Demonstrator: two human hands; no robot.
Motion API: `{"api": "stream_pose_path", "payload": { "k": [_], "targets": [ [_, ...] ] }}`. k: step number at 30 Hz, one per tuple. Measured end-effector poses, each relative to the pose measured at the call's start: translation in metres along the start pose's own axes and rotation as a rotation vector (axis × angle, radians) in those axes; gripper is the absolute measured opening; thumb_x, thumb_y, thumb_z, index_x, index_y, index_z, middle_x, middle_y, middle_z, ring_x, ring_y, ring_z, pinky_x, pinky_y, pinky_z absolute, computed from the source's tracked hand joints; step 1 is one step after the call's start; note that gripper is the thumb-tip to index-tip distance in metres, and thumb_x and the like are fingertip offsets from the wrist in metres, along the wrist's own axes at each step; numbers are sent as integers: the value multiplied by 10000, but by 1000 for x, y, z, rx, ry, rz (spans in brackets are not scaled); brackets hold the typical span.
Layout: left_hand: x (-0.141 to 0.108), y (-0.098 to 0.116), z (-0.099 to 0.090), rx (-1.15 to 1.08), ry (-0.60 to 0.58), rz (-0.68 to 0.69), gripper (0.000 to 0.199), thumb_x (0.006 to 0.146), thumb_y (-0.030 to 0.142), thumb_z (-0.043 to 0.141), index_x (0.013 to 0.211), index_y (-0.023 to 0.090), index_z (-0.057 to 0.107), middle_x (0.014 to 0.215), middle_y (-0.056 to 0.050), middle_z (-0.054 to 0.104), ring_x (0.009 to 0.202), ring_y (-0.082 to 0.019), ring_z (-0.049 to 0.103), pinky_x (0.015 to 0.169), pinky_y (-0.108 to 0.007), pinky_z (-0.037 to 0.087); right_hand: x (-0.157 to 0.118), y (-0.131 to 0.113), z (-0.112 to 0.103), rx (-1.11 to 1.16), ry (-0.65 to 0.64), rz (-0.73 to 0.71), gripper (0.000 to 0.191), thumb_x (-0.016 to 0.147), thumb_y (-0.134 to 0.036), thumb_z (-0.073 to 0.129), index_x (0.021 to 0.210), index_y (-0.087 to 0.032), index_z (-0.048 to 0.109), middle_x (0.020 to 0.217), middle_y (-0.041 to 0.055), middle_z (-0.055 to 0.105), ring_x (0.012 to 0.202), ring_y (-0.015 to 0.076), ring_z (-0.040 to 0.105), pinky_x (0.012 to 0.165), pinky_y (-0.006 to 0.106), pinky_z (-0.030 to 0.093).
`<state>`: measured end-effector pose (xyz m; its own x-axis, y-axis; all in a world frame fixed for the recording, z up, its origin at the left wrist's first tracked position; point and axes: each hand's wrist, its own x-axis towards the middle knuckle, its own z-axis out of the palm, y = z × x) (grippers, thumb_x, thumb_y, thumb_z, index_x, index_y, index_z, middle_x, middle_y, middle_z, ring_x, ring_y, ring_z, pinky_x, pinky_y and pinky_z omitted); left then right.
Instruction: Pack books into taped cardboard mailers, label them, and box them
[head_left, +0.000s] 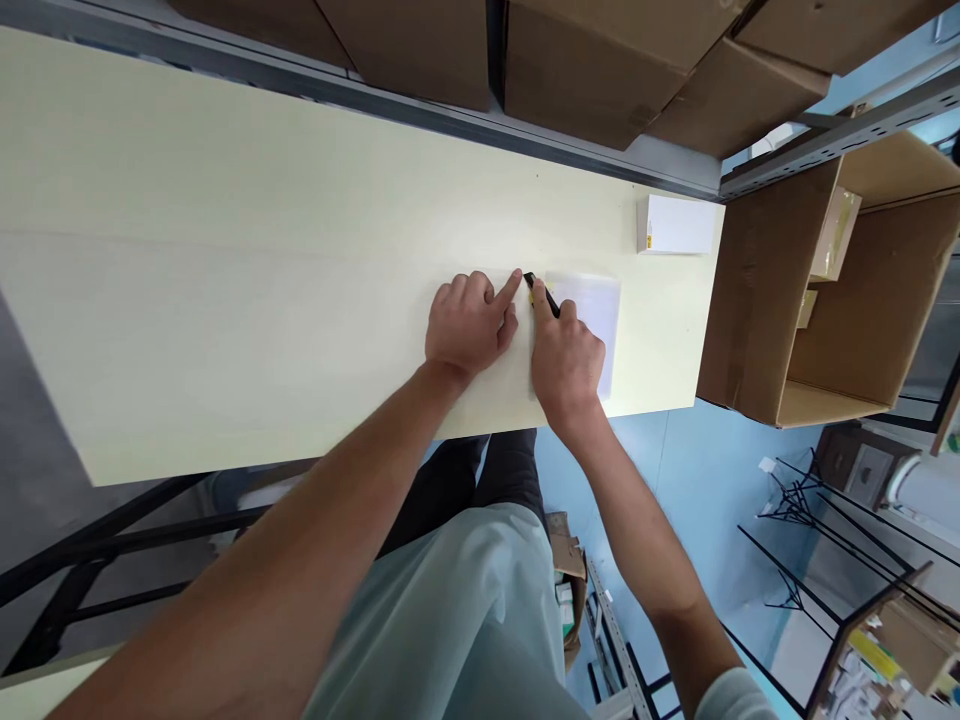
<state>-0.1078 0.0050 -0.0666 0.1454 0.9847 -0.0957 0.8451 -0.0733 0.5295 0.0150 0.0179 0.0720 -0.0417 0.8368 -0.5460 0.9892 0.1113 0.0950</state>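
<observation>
My right hand (pixel 566 355) grips a slim black cutter (pixel 552 302), possibly with a bit of yellow, and its index finger lies along the tool. The cutter's tip points up and left at the tabletop. Beneath this hand is a whitish rectangular sheet or thin packet (pixel 598 310), partly covered by the fingers. My left hand (pixel 471 320) rests palm down on the cream table (pixel 225 180). Its index finger stretches out close to the cutter's tip, the thumb is apart, and the other fingers are bent. I see nothing held in it.
At the table's right end lies a white box (pixel 679 225) with a small yellow mark. Beyond that edge stands an open cardboard carton (pixel 765 290) with smaller boxes inside. A metal shelf rail (pixel 420 110) carrying several brown cartons (pixel 592 70) overhangs the far side.
</observation>
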Motion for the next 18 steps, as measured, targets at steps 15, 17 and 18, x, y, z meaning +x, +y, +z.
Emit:
{"api": "stream_pose_path", "payload": {
  "k": [15, 17, 18],
  "targets": [
    [1, -2, 3, -65, 57, 25, 545, 1057, 440, 469, 1565, 262, 554, 1083, -160, 641, 1098, -378, 606, 966, -532, 445, -18, 2, 13, -69, -20, -30, 818, 1056, -133, 540, 1767, -315, 178, 1182, 130, 651, 831, 160, 685, 751, 289, 630],
    [1, -2, 3, -67, 62, 29, 548, 1061, 454, 460, 1563, 257, 558, 1073, -160, 641, 1097, -377, 605, 962, -531, 446, -21, 3, 14, -62, -33, -29, 819, 1058, -137, 544, 1766, -323, 178, 1190, 132, 647, 827, 161, 686, 759, 300, 633],
    [1, -2, 3, -68, 62, 31, 551, 1064, 463, 452, 1563, 255, 559, 1071, -160, 641, 1098, -377, 605, 962, -530, 446, -22, 3, 14, -60, -36, -28, 819, 1060, -143, 544, 1767, -327, 173, 1193, 133, 647, 824, 162, 685, 758, 303, 634]
  ]
}}
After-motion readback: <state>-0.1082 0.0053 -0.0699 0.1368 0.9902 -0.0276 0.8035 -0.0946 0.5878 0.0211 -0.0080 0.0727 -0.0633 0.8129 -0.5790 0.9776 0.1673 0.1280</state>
